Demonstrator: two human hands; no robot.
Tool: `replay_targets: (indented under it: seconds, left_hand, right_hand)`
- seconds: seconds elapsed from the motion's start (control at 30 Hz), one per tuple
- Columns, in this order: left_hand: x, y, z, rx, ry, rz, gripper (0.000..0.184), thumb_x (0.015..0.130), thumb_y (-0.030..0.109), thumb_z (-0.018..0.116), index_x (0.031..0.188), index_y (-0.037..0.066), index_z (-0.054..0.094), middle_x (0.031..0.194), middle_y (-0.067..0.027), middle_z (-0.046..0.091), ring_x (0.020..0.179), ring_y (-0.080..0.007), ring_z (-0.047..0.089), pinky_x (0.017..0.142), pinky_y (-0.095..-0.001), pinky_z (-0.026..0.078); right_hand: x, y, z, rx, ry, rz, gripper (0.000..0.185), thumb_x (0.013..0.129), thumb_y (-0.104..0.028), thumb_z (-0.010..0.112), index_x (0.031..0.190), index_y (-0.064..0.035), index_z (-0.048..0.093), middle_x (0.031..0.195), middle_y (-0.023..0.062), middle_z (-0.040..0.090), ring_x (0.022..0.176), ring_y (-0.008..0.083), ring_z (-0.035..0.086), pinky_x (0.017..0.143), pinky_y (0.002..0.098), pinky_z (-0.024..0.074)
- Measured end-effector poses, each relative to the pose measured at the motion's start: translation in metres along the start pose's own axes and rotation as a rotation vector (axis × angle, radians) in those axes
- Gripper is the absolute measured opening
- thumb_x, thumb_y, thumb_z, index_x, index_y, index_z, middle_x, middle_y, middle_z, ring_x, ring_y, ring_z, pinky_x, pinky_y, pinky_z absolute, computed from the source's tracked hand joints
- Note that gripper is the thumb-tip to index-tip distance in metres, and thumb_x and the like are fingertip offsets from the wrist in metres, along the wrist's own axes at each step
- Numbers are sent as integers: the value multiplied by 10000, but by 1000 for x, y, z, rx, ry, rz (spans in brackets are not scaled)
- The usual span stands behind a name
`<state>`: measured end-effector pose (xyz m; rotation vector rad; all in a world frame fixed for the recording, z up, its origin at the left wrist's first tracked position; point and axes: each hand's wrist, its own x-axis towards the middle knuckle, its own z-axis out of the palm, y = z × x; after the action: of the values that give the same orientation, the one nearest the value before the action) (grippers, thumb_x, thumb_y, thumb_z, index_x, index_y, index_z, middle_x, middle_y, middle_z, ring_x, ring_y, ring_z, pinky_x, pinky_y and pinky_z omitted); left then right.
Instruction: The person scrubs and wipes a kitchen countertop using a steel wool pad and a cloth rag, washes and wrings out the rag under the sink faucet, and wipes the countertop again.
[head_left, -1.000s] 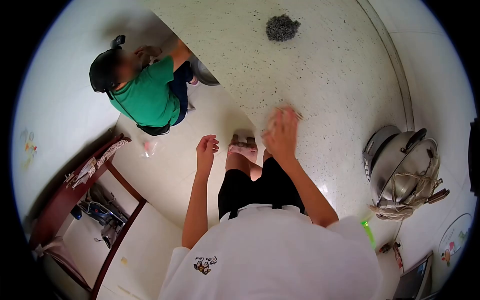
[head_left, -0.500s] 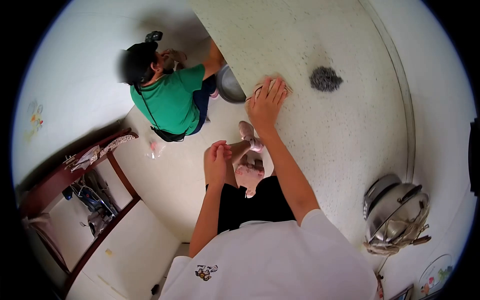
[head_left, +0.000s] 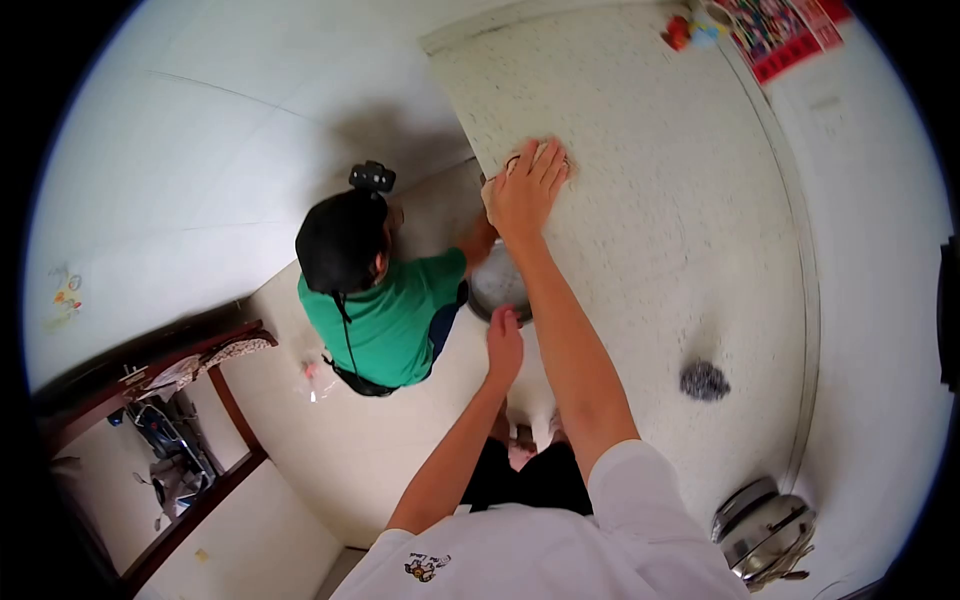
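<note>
My right hand (head_left: 523, 195) presses down with its fingers over a crumpled beige cloth (head_left: 562, 165), near the left edge of the speckled pale countertop (head_left: 650, 250). Most of the cloth is hidden under the palm. My left hand (head_left: 505, 345) is lower, off the counter, its fingers loosely bent and with nothing visible in it. Just beyond its fingertips is a grey metal basin (head_left: 497, 278); whether they touch its rim I cannot tell. A dark grey steel wool scourer (head_left: 705, 381) lies on the counter to the right of my right forearm.
A person in a green shirt (head_left: 385, 315) and black cap crouches at the left, one arm reaching toward the basin. Metal pots (head_left: 765, 530) stand at the lower right by the wall. Red printed paper (head_left: 785, 35) is at the top right. A dark wooden frame (head_left: 235, 415) is at the left.
My view has shifted toward the counter's far end. My left hand has moved forward, from above my lap to the basin. My right hand stays on the cloth, and the crouching person's head is lower.
</note>
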<state>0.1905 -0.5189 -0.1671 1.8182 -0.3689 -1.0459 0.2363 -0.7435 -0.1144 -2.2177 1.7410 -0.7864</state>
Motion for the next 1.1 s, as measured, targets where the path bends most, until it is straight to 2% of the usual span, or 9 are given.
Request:
replay_targets:
  seconds: [0.1,0.37,0.6,0.67,0.83,0.9,1.0,1.03,1.1]
  left_hand:
    - [59,22,46,215,214,196,314,946,225,350,996,10,572,858,-118,628,735,-231,598,648,-341,480]
    - [78,102,105,609,586,-419,354,943,233,324,962,-2,587,841,-150,634,732,-285,604,644,-378,488]
    - [89,122,110,701,752,-576,392,941,239,301,932,-13,600,826,-178,639,729,-333,610,641,-410,495]
    - [93,129,114,694,788,-579,403,940,241,295,923,-17,604,821,-186,640,729,-346,612,640,-420,497]
    - [92,122,114,726,794,-485,447,936,244,267,886,-31,616,808,-213,641,728,-393,609,636,-454,502]
    - [93,110,105,736,766,-384,513,927,244,225,825,-54,630,792,-247,635,730,-453,590,630,-500,506]
    - [89,121,107,707,754,-429,532,931,255,217,837,-83,617,836,-252,637,767,-437,602,670,-498,514]
    - [88,127,109,708,744,-423,532,931,255,217,837,-83,617,836,-252,637,767,-437,602,670,-498,514]
    - [81,134,104,643,751,-418,549,931,258,204,830,-90,616,856,-255,637,797,-434,603,693,-490,518]
  right_hand:
    - [67,-28,48,-11,35,30,661,795,-234,548,1333,74,316,1421,301,212,1337,428,179,1091,505,132]
    - [179,-71,121,-60,48,-54,579,837,-251,497,1276,100,356,1392,329,216,1315,459,176,1065,544,117]
    - [197,-76,112,-117,-77,-40,494,897,-229,372,1249,113,429,1374,312,307,1277,449,277,1078,531,143]
    - [170,-54,104,-80,6,-86,515,779,-211,497,1225,47,496,1368,260,351,1300,420,263,1076,541,142]
    - [65,39,-2,208,-87,-83,547,720,-173,556,1227,18,486,1399,260,303,1319,386,261,1088,500,187]
    - [23,91,-41,-1,-56,-133,577,702,-202,583,1237,-13,480,1419,213,297,1330,351,257,1098,484,191]
    - [-5,186,-114,-191,-347,-42,486,797,-214,530,1246,-40,466,1400,145,344,1345,281,249,1089,460,240]
    - [16,208,-144,-298,-424,106,446,826,-225,545,1222,-34,472,1301,164,413,1271,291,330,1069,453,283]
    - [30,297,-173,-247,-178,147,403,818,-189,541,1187,-36,490,1226,169,437,1194,320,365,1030,454,307]
